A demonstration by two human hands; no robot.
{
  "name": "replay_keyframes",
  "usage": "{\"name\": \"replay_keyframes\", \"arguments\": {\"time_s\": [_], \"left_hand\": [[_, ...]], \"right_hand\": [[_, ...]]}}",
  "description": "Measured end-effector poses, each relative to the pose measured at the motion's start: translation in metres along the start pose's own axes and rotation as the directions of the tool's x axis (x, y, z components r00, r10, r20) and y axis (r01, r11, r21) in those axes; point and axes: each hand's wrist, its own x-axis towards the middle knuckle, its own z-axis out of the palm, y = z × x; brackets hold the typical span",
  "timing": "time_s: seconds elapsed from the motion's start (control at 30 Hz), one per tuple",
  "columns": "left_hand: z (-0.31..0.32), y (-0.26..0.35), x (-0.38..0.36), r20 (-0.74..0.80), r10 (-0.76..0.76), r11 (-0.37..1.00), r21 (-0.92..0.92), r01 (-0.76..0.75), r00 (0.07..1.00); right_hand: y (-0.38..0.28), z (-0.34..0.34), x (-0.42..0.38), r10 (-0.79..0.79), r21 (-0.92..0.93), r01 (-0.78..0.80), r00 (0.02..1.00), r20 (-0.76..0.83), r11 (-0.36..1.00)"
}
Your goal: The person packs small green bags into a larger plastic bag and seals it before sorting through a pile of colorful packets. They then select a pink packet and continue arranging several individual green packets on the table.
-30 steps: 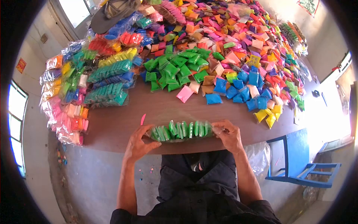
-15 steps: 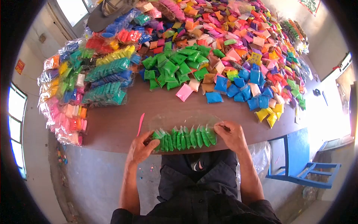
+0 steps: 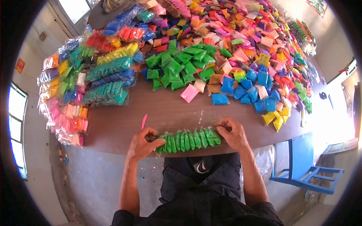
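The clear bag of green packets (image 3: 187, 139) now lies flat at the near edge of the table (image 3: 113, 130), its row of packets tilted and packed tight. Half a second ago its loose top flap stood up behind the row; now that flap looks folded down or drawn in, and the row sits lower and closer to the person. Likely judgement: the pack is full and being squared up or closed, not still being filled.

The left hand (image 3: 142, 143) grips the bag's left end, fingers curled over it and thumb on the near side. The right hand (image 3: 232, 132) pinches the right end, fingertips together on the plastic. Both hands have come slightly nearer the table edge since a second ago.

A thin pink stick (image 3: 144, 121) lies on the bare wood just beyond the left hand, not touching it.

The table is brown wood, bare only in a strip along the near edge. Beyond that, loose green packets (image 3: 179, 66) in a heap at mid-table, a single pink packet (image 3: 189, 93) and blue packets (image 3: 241, 88) near them, then a mixed-colour spread to the far edge. Finished packs in clear bags (image 3: 107, 81) are stacked along the left edge. A dark cap (image 3: 109, 9) sits at the far left corner.

Room: pale walls, a window (image 3: 15, 124) on the left, a blue chair (image 3: 305, 165) right of the person, bare concrete floor.
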Motion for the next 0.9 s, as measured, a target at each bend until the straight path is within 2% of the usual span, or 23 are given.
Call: {"name": "replay_keyframes", "arguments": {"time_s": [0.1, 0.23, 0.33, 0.43, 0.5, 0.6, 0.73, 0.8, 0.83, 0.9], "left_hand": [[0.004, -0.01, 0.008, -0.026, 0.111, 0.989, -0.097, -0.113, 0.994], [-0.003, -0.01, 0.014, 0.063, 0.117, 0.991, -0.076, -0.112, 0.991], [-0.007, -0.016, 0.022, 0.149, 0.12, 0.991, -0.07, -0.111, 0.981], [-0.011, -0.01, 0.021, 0.202, 0.078, 0.996, -0.049, -0.069, 0.976], [-0.011, -0.007, 0.02, 0.215, 0.066, 0.997, -0.065, -0.053, 0.974], [-0.01, -0.014, 0.021, 0.181, 0.038, 0.997, -0.08, -0.024, 0.983], [-0.006, -0.017, 0.017, 0.051, 0.187, 0.973, -0.148, -0.177, 0.981], [-0.002, -0.021, 0.013, -0.036, 0.201, 0.962, -0.183, -0.205, 0.979], [-0.002, -0.026, 0.013, -0.023, 0.179, 0.97, -0.164, -0.18, 0.984], [-0.006, -0.031, 0.013, 0.003, 0.133, 0.984, -0.123, -0.132, 0.991]], "right_hand": [[0.003, 0.0, 0.001, 0.001, 0.015, -0.001, 1.0, 0.007, 1.0], [-0.004, 0.002, 0.002, -0.048, 0.11, 0.048, 0.999, -0.005, 0.993], [0.009, -0.001, 0.008, -0.086, 0.002, 0.086, 0.995, 0.042, 0.996], [0.005, -0.006, 0.006, -0.027, 0.008, 0.026, 0.994, 0.103, 1.0], [0.009, -0.006, 0.006, -0.005, 0.048, 0.001, 0.996, 0.088, 0.999], [0.008, -0.005, 0.004, 0.005, 0.115, -0.012, 0.998, 0.064, 0.993], [0.008, -0.007, 0.003, 0.057, 0.123, -0.065, 0.996, 0.063, 0.99], [0.012, -0.003, 0.004, -0.042, 0.141, 0.037, 0.999, 0.031, 0.989], [0.013, -0.001, 0.005, -0.091, 0.148, 0.088, 0.996, 0.014, 0.985], [0.01, 0.001, 0.005, -0.077, 0.164, 0.076, 0.997, 0.001, 0.983]]}}
